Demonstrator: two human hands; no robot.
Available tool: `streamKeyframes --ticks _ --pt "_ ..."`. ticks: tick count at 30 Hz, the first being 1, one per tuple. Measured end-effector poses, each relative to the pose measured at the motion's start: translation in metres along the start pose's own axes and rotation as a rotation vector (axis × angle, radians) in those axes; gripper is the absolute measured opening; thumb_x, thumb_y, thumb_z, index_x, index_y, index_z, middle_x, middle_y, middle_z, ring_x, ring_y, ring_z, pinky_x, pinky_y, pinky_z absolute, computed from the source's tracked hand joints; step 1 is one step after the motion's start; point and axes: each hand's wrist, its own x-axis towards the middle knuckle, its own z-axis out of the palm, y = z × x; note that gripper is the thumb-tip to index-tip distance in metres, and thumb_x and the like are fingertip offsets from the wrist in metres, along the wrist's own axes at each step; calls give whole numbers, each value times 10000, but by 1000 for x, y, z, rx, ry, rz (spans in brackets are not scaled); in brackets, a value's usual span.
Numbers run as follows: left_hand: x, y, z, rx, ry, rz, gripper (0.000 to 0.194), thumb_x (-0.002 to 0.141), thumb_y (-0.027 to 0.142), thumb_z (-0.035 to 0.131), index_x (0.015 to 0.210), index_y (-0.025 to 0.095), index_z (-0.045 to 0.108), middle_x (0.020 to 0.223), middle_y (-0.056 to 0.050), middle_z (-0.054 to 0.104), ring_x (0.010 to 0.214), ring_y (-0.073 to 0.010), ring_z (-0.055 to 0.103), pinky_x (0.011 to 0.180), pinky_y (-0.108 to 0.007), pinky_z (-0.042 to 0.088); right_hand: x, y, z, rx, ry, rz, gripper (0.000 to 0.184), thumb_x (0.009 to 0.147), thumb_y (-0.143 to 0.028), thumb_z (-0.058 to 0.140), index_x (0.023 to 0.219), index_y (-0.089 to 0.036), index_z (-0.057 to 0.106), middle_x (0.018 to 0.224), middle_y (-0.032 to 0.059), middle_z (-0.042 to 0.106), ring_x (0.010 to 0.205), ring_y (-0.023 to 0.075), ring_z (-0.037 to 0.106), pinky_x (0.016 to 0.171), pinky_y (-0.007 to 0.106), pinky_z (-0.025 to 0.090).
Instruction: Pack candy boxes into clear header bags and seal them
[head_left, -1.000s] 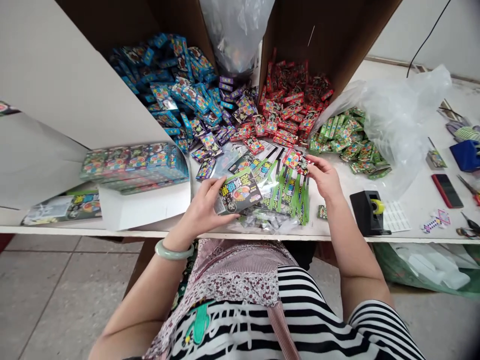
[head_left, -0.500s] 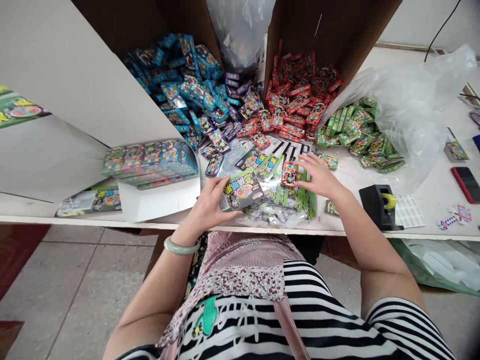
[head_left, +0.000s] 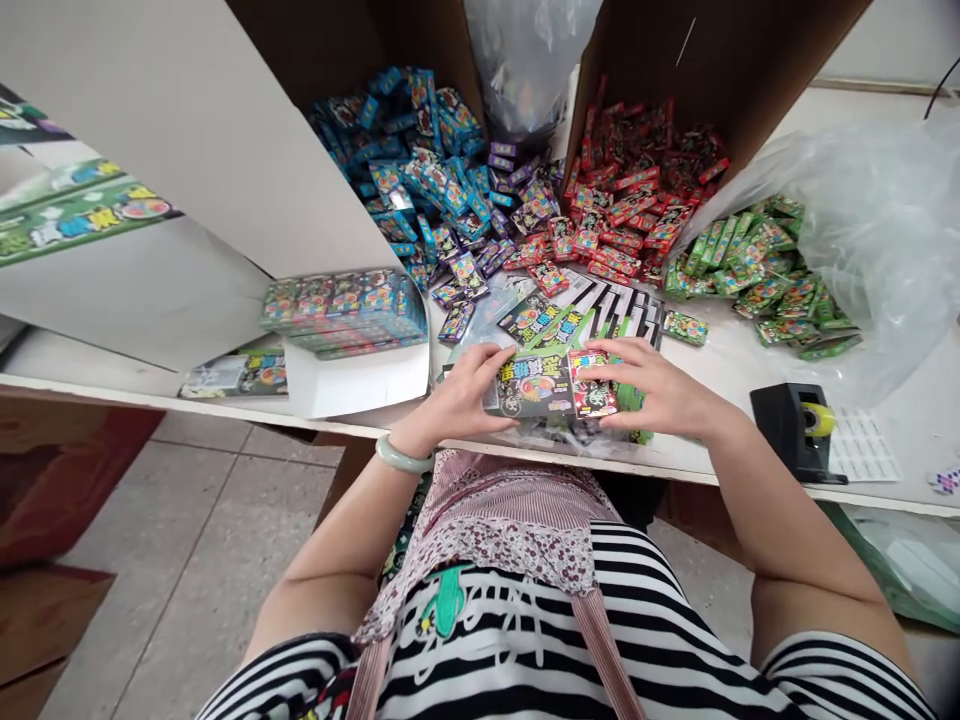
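My left hand (head_left: 474, 398) is closed on the left side of a flat dark printed box (head_left: 534, 384), thumb at the near edge and fingers at the far edge. A small red printed packet (head_left: 591, 388) is pinched between the thumb and fingers of my right hand (head_left: 658, 392). The packet lies up against the right end of the dark box. Beneath both hands are several black-and-green flat printed boxes (head_left: 566, 325), fanned out and partly hidden, with clear plastic (head_left: 577, 440) around them.
Blue packets (head_left: 431, 180), purple packets (head_left: 525, 205), red packets (head_left: 630, 215) and green packets (head_left: 780, 270) lie in heaps at the back. Stacked packets (head_left: 345, 305) stand on white card at left. A tape dispenser (head_left: 787, 430) and label sheet (head_left: 866, 445) are at right.
My right hand has brought the red packet toward me and up against the dark box in my left hand. The whole view has shifted, with the table scene sliding rightward.
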Motion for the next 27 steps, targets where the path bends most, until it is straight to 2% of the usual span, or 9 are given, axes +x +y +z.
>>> streamKeyframes --ticks 5,8,17,22,27 --pt "1 2 -1 -36 -62 18 1035 724 483 818 1560 219 268 1404 -168 438 1328 -353 479 1148 -518 422 10 1 3 -112 -42 5 500 853 -338 724 1342 -268 646 1495 124 491 1358 342 456 1134 563 385" --pt "0 1 -3 -49 -48 5 1014 712 482 822 1543 209 308 1382 -170 455 1305 -353 497 1138 -522 432 12 0 4 -130 -70 -9 474 847 -313 716 1316 -264 666 1478 114 512 1350 346 454 1123 558 401" --pt "-1 0 -7 -73 -59 34 1008 725 452 816 1550 205 293 1395 -181 449 1304 -358 493 1119 -535 445 10 5 -15 75 -132 -55 504 855 -431 725 1337 -303 648 1492 80 505 1341 310 487 1142 515 383" --pt "1 1 -2 -117 -56 43 1032 718 462 832 1558 224 281 1393 -172 442 1314 -358 490 1135 -535 428 11 7 -13 36 -114 -4 480 850 -413 723 1313 -298 666 1485 85 507 1340 318 481 1151 530 372" --pt "3 4 -1 -152 -69 57 1027 726 495 821 1561 227 287 1387 -165 448 1311 -352 495 1129 -530 439 12 7 -10 23 -134 -31 479 859 -416 720 1319 -300 662 1487 82 505 1338 321 479 1145 542 383"
